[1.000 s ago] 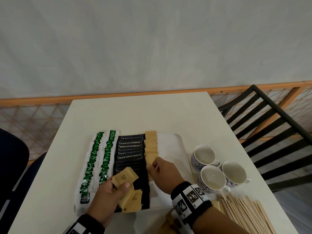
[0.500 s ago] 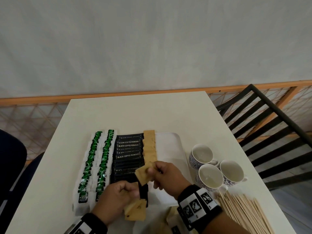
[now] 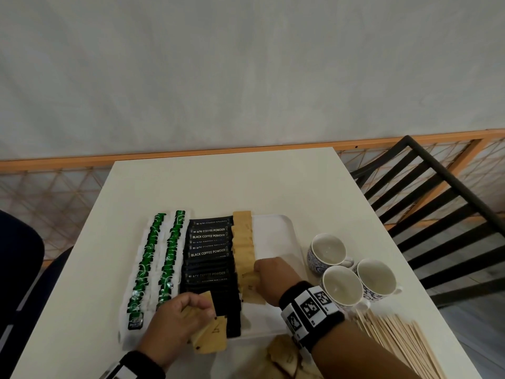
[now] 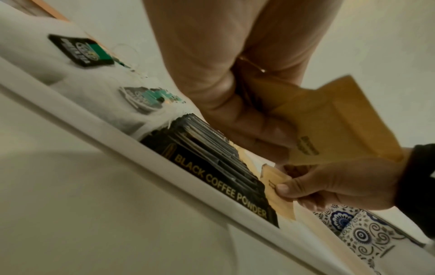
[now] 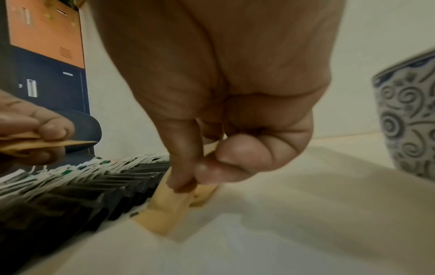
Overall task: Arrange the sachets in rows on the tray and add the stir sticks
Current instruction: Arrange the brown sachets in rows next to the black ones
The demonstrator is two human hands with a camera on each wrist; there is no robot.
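A white tray (image 3: 276, 236) holds two rows of green sachets (image 3: 149, 258), a row of black coffee sachets (image 3: 209, 253) and a row of tan sachets (image 3: 243, 242). My right hand (image 3: 269, 280) pinches a tan sachet (image 5: 164, 206) and sets it down at the near end of the tan row. My left hand (image 3: 180, 318) grips a small stack of tan sachets (image 3: 210, 337) over the tray's near edge; they also show in the left wrist view as tan sachets (image 4: 334, 126). The stir sticks (image 3: 401, 343) lie in a pile at the right front.
Three patterned cups (image 3: 341, 285) stand right of the tray. More loose tan sachets (image 3: 284, 359) lie on the table in front of it. A black chair (image 3: 437, 203) stands off the table's right side.
My right hand took one tan sachet from the left hand's stack and carried it down onto the near end of the tan row. The left hand dropped slightly toward the tray's near edge.
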